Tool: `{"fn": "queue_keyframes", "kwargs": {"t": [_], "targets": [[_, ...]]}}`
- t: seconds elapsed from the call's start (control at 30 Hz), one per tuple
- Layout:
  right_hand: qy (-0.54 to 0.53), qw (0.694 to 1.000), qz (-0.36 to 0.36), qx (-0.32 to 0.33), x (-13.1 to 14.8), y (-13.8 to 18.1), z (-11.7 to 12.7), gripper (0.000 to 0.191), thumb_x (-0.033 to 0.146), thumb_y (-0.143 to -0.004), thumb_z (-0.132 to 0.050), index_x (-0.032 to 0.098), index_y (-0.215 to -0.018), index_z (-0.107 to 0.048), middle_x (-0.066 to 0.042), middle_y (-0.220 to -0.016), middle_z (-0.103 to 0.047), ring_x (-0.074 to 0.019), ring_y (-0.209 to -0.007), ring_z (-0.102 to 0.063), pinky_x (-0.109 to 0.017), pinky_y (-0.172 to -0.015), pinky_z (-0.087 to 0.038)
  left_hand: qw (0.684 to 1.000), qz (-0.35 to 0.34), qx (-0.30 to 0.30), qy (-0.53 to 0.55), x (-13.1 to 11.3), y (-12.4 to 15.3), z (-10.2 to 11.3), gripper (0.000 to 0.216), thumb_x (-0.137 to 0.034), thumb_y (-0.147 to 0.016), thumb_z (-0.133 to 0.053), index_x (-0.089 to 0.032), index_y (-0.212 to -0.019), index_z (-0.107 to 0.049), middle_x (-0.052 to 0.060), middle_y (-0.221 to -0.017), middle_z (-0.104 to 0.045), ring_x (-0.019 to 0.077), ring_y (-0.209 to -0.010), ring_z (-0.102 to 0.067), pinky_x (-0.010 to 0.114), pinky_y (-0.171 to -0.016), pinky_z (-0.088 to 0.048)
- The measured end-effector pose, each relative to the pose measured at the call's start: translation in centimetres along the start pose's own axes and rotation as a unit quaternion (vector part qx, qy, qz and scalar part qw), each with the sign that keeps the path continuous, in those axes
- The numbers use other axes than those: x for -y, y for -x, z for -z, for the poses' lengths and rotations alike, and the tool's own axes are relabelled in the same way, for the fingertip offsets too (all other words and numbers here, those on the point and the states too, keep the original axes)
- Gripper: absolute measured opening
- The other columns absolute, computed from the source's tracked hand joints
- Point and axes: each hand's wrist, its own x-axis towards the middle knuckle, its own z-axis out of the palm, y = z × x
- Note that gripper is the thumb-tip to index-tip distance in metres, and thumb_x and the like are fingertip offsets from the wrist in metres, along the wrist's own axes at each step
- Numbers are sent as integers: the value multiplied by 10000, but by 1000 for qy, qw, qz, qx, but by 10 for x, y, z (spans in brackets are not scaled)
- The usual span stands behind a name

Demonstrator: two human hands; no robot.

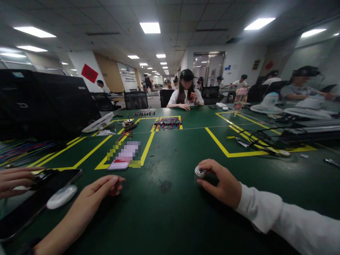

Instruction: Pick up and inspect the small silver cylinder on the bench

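My right hand (221,182), in a white sleeve, grips a small silver DC motor (199,174) between thumb and fingers. The motor stands upright on the green table (170,209), its end cap with dark marks facing up. To the left, my left hand (106,187) rests low over the table with its fingers curled together. Whether anything sits inside those fingers is hidden. A phone (118,164), partly blurred out, lies just beyond my left hand. Beside my left forearm is a white computer mouse (62,196).
A co-worker's hand (16,180) is at the far left, by a dark phone-like slab (32,202). Bundled wired parts (168,123) lie inside yellow tape ahead. Black cables (255,141) sprawl at right, near white fans (268,104). A person (186,94) sits opposite.
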Motion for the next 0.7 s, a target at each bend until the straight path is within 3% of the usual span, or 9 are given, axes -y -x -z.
{"fn": "queue_keyframes", "kwargs": {"t": [0.1, 0.2, 0.33, 0.4, 0.53, 0.7], "targets": [[-11, 999, -29, 27, 0, -4, -4, 287, 216, -795, -615, 193, -1043, -473, -47, -1033, -562, -104, -884, -574, -261, -769, -527, 1000, -15, 6, -15, -1, 1, -1, 376, -528, -821, -554, -198, -924, -703, 47, -833, -703, 229, -787, -643, 335, -739, -508], [-16, 998, -58, 32, -1, -3, -4, 304, 235, -786, -621, 192, -1049, -473, -36, -998, -566, -100, -862, -569, -273, -782, -518, 996, -54, 24, -71, -11, 3, -16, 368, -515, -834, -541, -213, -977, -694, 39, -840, -696, 234, -810, -638, 352, -762, -495], [-47, 993, -109, 27, -1, -1, -5, 447, 265, -736, -674, 186, -1107, -439, -44, -1028, -567, -114, -897, -570, -290, -805, -512, 984, -122, 90, -92, -38, 10, -66, 328, -455, -851, -558, -227, -1064, -658, 53, -1017, -692, 236, -955, -628, 371, -861, -473], [-64, 988, -136, 35, -1, -2, -5, 492, 274, -709, -699, 178, -1114, -436, -49, -1036, -573, -123, -916, -573, -300, -818, -507, 980, -144, 121, -69, -54, 12, -98, 328, -426, -866, -551, -221, -1108, -634, 59, -1004, -686, 221, -924, -637, 365, -834, -493], [-87, 981, -162, 66, -5, -6, -4, 402, 254, -707, -695, 168, -1035, -480, -36, -980, -596, -121, -888, -582, -300, -811, -495, 965, -224, 132, -23, -81, 11, -154, 342, -383, -854, -593, -230, -1159, -616, 77, -1146, -639, 201, -947, -626, 319, -744, -527], [-124, 977, -153, 77, -10, -5, -3, 394, 285, -720, -702, 163, -1029, -490, -38, -978, -603, -119, -884, -587, -294, -803, -491, 937, -316, 132, -69, -103, 8, -185, 142, -304, -851, -615, -213, -847, -723, 41, -894, -672, 189, -861, -623, 301, -718, -506]]}}
